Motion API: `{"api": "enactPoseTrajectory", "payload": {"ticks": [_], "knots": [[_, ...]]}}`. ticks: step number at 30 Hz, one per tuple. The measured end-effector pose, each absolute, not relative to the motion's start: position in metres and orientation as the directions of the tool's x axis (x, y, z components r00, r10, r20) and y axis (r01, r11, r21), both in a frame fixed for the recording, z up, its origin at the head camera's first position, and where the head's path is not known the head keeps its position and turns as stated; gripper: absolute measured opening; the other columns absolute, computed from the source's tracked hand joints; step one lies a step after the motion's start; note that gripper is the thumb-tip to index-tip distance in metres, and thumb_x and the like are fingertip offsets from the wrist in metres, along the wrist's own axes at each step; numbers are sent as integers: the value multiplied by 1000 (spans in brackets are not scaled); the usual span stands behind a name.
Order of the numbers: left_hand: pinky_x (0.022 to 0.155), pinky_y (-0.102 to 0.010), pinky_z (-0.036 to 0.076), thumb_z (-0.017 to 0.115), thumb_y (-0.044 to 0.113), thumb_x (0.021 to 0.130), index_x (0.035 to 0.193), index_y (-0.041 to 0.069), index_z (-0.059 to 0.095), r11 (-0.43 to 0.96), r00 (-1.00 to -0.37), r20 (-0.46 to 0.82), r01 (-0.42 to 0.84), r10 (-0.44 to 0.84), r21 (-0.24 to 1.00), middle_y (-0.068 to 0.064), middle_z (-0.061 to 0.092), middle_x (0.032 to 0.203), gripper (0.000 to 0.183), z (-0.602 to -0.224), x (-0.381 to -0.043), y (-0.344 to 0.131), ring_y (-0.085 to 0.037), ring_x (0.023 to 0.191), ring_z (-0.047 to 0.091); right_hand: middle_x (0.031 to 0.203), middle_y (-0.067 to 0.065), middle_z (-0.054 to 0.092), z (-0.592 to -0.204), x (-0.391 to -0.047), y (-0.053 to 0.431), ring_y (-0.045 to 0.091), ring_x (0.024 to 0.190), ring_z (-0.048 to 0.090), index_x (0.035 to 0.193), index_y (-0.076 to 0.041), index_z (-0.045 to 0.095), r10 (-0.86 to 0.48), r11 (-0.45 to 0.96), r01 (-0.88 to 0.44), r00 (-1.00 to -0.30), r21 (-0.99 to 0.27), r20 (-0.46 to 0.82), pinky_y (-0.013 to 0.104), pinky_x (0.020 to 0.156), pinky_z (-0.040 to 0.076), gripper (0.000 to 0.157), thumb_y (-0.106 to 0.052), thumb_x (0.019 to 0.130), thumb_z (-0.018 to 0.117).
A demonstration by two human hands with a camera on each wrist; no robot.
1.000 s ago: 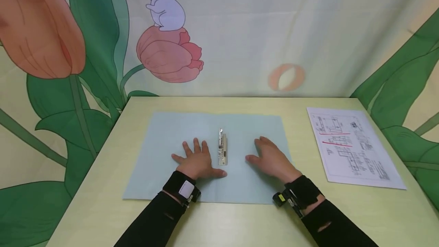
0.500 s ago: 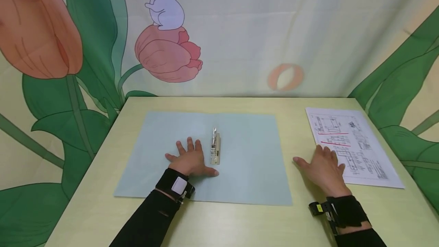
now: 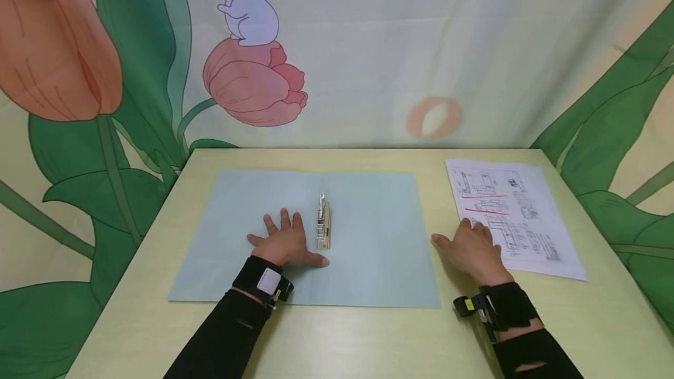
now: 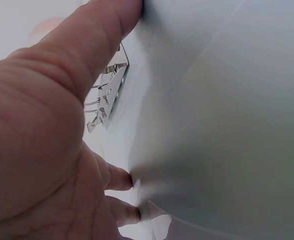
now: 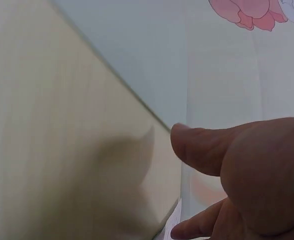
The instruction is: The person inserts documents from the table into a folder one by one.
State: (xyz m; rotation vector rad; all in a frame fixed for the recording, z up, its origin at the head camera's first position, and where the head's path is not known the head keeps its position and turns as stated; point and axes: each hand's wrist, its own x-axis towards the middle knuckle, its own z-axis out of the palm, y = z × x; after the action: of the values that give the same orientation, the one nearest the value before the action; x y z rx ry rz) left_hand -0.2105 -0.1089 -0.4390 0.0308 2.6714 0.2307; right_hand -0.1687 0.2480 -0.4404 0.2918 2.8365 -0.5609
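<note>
A pale blue folder lies spread flat on the table, with a metal lever clip fixed near its middle. On its left half rests my left hand, fingers spread and thumb pointing toward the clip. In the left wrist view the clip shows behind the thumb. My right hand touches the lower left part of the printed paper sheets, its fingertips on them and its thumb held out to the left. The right wrist view shows only a corner of the paper, below the thumb.
The light wooden table carries the folder at the centre left and the paper at the right. A strip of bare tabletop separates them. Behind the table hangs a curtain printed with tulips and a white animal.
My right hand has gone from over the folder's right half to the paper, then shifted slightly left with it. The paper has slid left and its sheets look slightly fanned. The left hand stays on the folder.
</note>
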Motion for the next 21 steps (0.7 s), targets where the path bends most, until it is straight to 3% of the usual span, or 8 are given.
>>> {"api": "enactPoseTrajectory", "payload": {"ticks": [8,12,18,21], "knots": [[94,-86,10,70,79,59,155,6,7,986,-894,-444,-24,54,167,-24,-1,161,136,-440,-210,-107,-55,139,-6,136,47,29,-433,-175,232,58,121,33,139,21,23,110,895,211,-958,-393,-264,69,94,35,81,-42,96,50],[94,-86,10,70,79,60,155,5,6,985,-893,-445,-17,62,172,-24,-2,160,135,-440,-210,-107,-56,139,-7,124,41,46,-431,-170,237,50,104,50,135,20,33,105,890,178,-976,-420,-190,58,77,47,70,-35,97,50],[92,-87,11,68,79,61,154,5,6,986,-898,-437,-18,56,163,-25,-1,160,135,-441,-210,-107,-57,138,-5,122,37,53,-430,-159,267,43,96,54,134,17,40,188,868,226,-974,-443,-130,52,71,47,62,-32,97,52],[91,-87,12,69,79,60,154,4,7,987,-900,-432,-11,61,163,-26,0,160,136,-442,-210,-105,-58,138,-4,113,35,56,-435,-152,292,42,89,55,128,16,46,255,858,283,-959,-428,-124,50,63,45,58,-33,96,52]]}}
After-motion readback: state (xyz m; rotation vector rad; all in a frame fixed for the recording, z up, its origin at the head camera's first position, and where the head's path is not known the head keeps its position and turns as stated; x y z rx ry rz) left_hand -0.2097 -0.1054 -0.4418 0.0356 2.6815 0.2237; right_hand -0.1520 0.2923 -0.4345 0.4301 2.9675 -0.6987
